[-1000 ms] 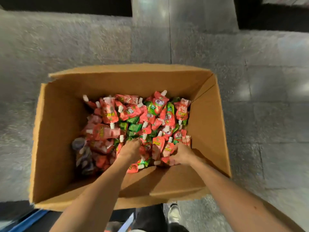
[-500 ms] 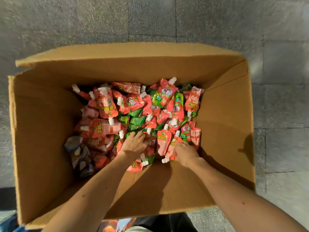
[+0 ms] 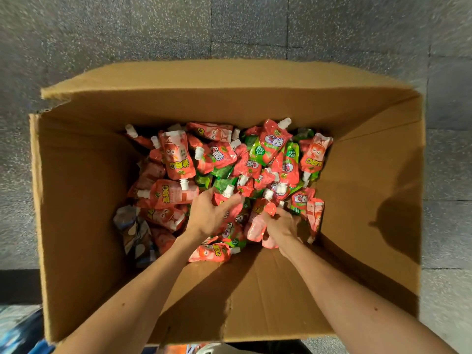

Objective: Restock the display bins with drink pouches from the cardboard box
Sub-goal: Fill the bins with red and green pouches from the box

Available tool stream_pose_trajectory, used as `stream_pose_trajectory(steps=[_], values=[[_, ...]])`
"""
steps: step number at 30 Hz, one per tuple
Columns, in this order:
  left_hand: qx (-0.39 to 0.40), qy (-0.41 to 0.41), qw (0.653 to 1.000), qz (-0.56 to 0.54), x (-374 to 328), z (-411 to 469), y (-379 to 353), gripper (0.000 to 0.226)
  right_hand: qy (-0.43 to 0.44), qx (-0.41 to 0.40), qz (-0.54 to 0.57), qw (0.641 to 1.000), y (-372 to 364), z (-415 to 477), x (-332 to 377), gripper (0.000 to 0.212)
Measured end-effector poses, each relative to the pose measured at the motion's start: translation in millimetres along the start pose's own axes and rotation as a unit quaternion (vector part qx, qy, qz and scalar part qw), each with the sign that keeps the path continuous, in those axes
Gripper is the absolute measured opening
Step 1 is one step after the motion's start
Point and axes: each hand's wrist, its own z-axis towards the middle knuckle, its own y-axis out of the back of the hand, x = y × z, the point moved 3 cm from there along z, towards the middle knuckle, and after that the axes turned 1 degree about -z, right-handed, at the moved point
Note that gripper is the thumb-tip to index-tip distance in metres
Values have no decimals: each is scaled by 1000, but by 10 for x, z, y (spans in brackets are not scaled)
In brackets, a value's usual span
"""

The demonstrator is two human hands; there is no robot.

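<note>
An open cardboard box (image 3: 84,200) stands on the floor below me, its bottom covered with a heap of red and green drink pouches (image 3: 270,154) with white spouts. Both my arms reach down into it. My left hand (image 3: 207,215) curls its fingers round red pouches (image 3: 229,213) in the middle of the heap. My right hand (image 3: 282,226) grips a bunch of pink-red pouches (image 3: 256,226) near the front of the heap. No display bins are in view.
A few bluish-white pouches (image 3: 132,226) lie at the heap's left edge. The box's walls rise high around the heap. Grey speckled floor tiles (image 3: 229,26) surround the box. A blue object (image 3: 20,333) shows at the lower left corner.
The view has closed in on the box. Both hands have dug further into the heap and closed round pouches; the right hand's bunch is lifted slightly.
</note>
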Motion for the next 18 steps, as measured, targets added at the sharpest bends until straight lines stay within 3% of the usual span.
stream_pose_trajectory(steps=[2, 6, 7, 9, 13, 18], values=[[-2, 34, 998, -48, 51, -19, 14, 78, -1, -14, -10, 1000, -91, -24, -8, 40], [7, 42, 997, -67, 83, -79, 8, 46, 14, -13, 7, 1000, -280, -83, 55, 31], [8, 46, 996, -74, 69, -84, 0, 49, 4, -6, 11, 1000, -328, -76, 57, 27], [4, 69, 994, -90, 52, -95, -9, 77, -13, 18, -14, 1000, -379, -97, 99, 25], [13, 99, 988, -120, 171, -75, -41, 117, 9, 13, -157, 987, -416, 48, 131, 37], [2, 128, 984, -127, 253, -150, -5, 119, 32, 14, -75, 997, -312, 74, 128, 19]])
